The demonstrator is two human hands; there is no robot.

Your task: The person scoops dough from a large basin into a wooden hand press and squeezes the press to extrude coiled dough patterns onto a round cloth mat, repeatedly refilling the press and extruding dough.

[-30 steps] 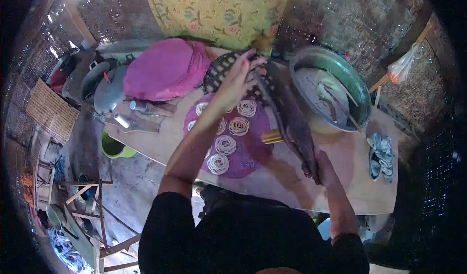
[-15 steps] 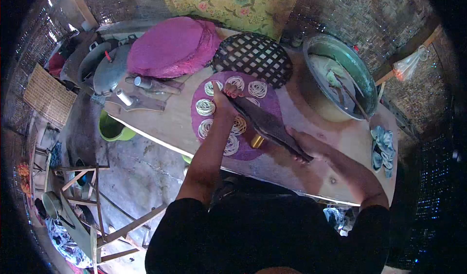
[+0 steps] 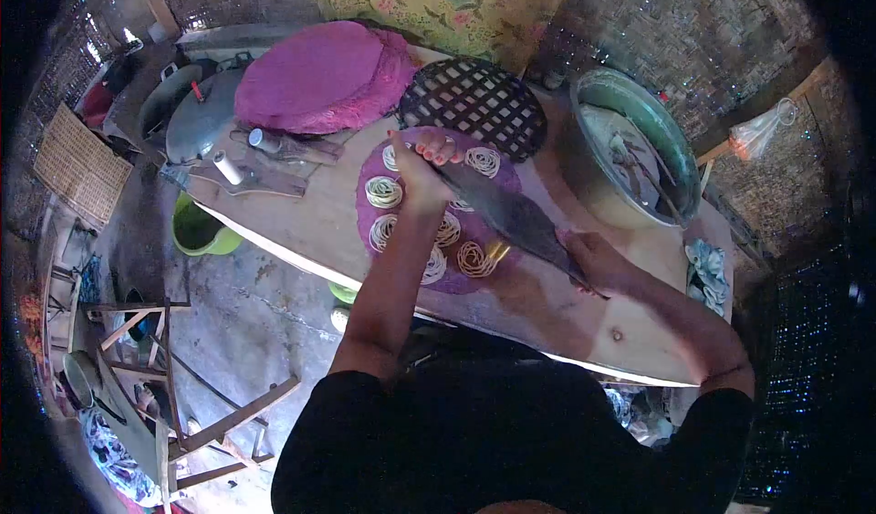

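Note:
My left hand [image 3: 429,169] is closed round the upper left end of a dark, long hand press [image 3: 513,213]. My right hand [image 3: 598,260] grips its lower right end. A brass cylinder [image 3: 497,251] shows below the middle of the press, beside a coil of thin pale strands [image 3: 474,260]. Beneath lies a round purple cloth mat [image 3: 367,169] carrying several such coils, among them one at the left [image 3: 383,192] and one at the upper right [image 3: 482,162]. My left hand and forearm hide part of the mat.
On the wooden table [image 3: 301,226] stand a stack of purple round mats [image 3: 315,76], a black lattice tray [image 3: 470,108] and a large basin [image 3: 589,176] of pale mixture. A white spool [image 3: 226,169], a lidded pan [image 3: 196,126] and a crumpled cloth [image 3: 707,277] lie near its ends.
A coil of strands now shows beside the brass cylinder at the mat's lower right. The press has tilted, showing more of its broad side, and my right hand has moved slightly right.

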